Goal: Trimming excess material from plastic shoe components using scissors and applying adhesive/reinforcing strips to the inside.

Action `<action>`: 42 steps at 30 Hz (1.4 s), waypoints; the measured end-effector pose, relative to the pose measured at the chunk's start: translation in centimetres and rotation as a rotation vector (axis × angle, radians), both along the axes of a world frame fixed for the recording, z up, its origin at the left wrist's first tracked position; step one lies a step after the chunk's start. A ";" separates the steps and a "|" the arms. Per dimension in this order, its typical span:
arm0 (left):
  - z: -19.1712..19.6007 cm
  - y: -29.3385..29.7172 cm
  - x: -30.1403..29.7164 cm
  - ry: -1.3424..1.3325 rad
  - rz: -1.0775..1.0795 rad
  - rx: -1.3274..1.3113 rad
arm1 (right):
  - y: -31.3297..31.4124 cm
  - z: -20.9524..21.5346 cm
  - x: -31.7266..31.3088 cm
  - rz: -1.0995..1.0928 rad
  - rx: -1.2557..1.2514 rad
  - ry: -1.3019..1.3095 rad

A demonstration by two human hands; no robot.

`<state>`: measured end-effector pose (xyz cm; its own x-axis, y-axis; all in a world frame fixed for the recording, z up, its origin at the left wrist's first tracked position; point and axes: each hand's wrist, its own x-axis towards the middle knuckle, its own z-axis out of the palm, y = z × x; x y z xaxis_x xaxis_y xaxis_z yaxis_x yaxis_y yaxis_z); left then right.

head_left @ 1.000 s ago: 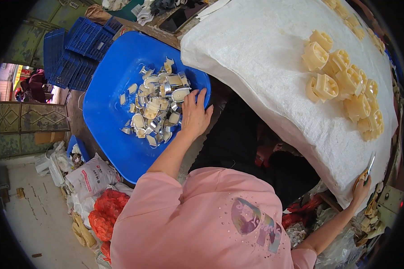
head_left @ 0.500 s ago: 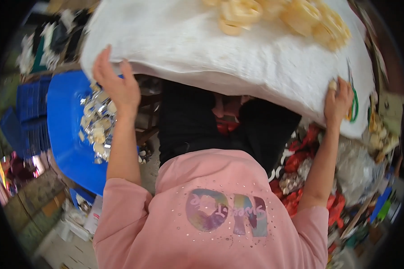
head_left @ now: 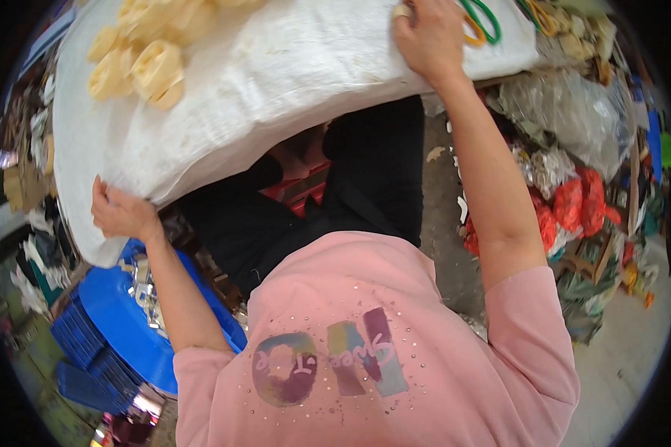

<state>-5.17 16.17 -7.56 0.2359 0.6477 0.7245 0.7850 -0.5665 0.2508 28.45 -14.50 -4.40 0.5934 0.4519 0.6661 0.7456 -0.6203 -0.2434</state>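
Observation:
A white cloth (head_left: 276, 56) covers the work surface in front of me. My left hand (head_left: 124, 214) rests on its left edge with bent fingers slightly apart; nothing shows in it. My right hand (head_left: 432, 41) lies on the cloth at the upper right, fingers partly cut off by the picture's top edge. The thumb stands apart and carries a pale band or cover. Just beside this hand are green and orange loop handles (head_left: 492, 24), apparently of scissors. Several cream-coloured, ruffled, cup-like pieces (head_left: 156, 71) are heaped on the cloth at the upper left.
A blue tub (head_left: 112, 298) with shiny and pale scraps stands below my left forearm, blue crates (head_left: 89, 350) beyond it. To the right lie red bags (head_left: 578, 205), clear plastic wrapping (head_left: 574, 112) and mixed scraps. My legs are under the cloth's front edge.
My view has turned to the right. My left hand, raised near the cloth's edge before, now rests on the cloth. The right hand is still on the cloth near the looped handles.

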 end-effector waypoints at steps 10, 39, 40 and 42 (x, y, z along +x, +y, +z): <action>0.0 0.4 0.3 0.074 0.011 0.033 | -1.1 0.4 0.0 0.036 0.061 0.092; 0.4 -0.1 -0.3 0.149 -0.091 0.003 | -1.1 0.9 0.0 0.096 0.056 0.086; 0.4 0.0 -0.4 0.139 -0.074 0.008 | -1.0 0.9 -0.2 0.114 0.060 0.075; 0.5 0.1 -0.6 0.148 -0.108 -0.025 | -0.9 1.4 -0.3 0.102 0.022 0.144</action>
<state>-5.73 16.24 -7.04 0.4079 0.6303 0.6606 0.7491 -0.6447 0.1525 28.13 -15.39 -3.02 0.6350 0.5005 0.5884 0.7610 -0.5364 -0.3649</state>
